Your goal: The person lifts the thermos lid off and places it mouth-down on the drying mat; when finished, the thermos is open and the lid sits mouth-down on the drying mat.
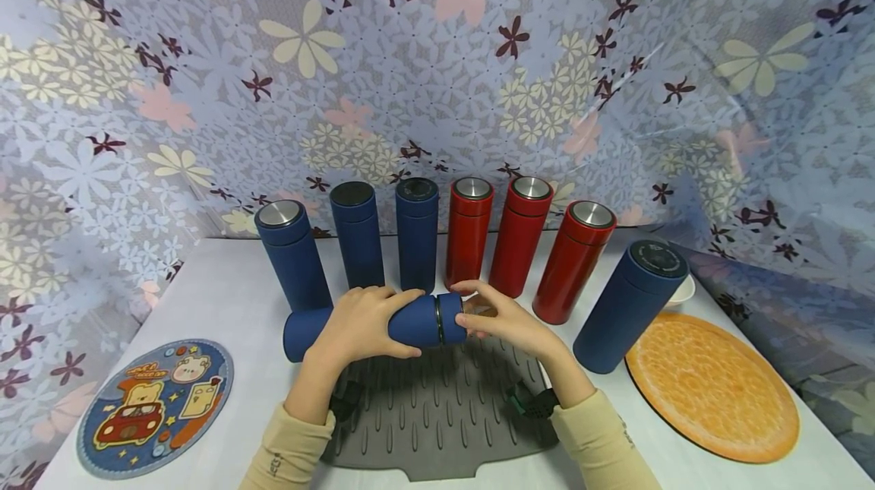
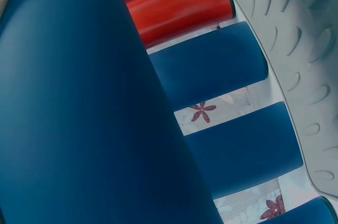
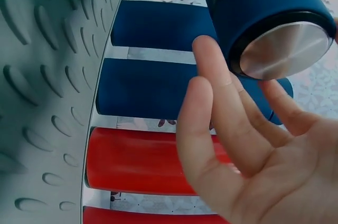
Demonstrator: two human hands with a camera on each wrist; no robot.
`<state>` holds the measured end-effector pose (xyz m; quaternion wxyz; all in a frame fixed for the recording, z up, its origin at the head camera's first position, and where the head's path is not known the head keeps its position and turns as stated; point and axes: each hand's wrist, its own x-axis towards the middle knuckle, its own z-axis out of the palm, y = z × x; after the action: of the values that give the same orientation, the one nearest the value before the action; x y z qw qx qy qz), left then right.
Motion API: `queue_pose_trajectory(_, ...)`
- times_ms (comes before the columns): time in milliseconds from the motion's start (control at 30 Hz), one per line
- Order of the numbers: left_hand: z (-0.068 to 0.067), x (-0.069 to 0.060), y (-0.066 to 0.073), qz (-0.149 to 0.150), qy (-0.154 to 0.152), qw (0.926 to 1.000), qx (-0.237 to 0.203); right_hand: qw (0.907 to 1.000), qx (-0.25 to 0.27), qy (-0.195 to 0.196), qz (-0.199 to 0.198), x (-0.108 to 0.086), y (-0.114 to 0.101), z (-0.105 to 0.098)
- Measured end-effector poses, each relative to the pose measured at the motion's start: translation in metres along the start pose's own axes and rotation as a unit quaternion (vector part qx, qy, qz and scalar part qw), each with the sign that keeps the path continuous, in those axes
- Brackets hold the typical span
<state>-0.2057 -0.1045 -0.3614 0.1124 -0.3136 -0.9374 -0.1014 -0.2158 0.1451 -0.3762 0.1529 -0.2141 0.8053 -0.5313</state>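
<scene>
My left hand (image 1: 362,319) grips the body of a dark blue thermos bottle (image 1: 413,323) from above. It lies sideways over the grey mat, its lid end pointing right. My right hand (image 1: 509,319) is at the lid end, fingers loosely bent and spread. In the right wrist view the steel-topped lid (image 3: 285,49) sits on the bottle, and the fingers (image 3: 214,123) of the right hand curve beside and below it, not closed around it. The left wrist view is mostly filled by the held bottle (image 2: 79,108).
Behind stand three blue bottles (image 1: 355,235) and three red bottles (image 1: 519,235). Another blue bottle (image 1: 625,311) stands at right, before a white bowl (image 1: 683,291). Round mats lie left (image 1: 157,406) and right (image 1: 714,387); a grey ridged mat (image 1: 437,429) lies between the arms.
</scene>
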Motion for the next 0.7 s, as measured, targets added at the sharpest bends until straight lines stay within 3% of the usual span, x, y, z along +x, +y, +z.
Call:
queue_pose_trajectory(333,0.0008,0.0005,-0.0003,-0.006,-0.007,1.0,0.0,0.9985,-0.014,-0.014,-0.05,-0.0015,-0.0027,-0.0015)
queue_pose_trajectory(400,0.0008,0.0007,-0.0002,-0.005,-0.007,1.0,0.001,0.999,-0.008,-0.016,-0.041,-0.0015,-0.0026,-0.0011)
queue_pose_trajectory(600,0.0012,0.0007,0.0001,-0.002,-0.003,1.0,0.003,0.9991,0.0,0.002,0.042,0.0,-0.0017,0.0023)
queue_pose_trajectory(700,0.0015,0.0007,0.0003,-0.002,-0.003,1.0,0.005,0.9984,-0.014,0.006,0.054,0.0,-0.001,0.0036)
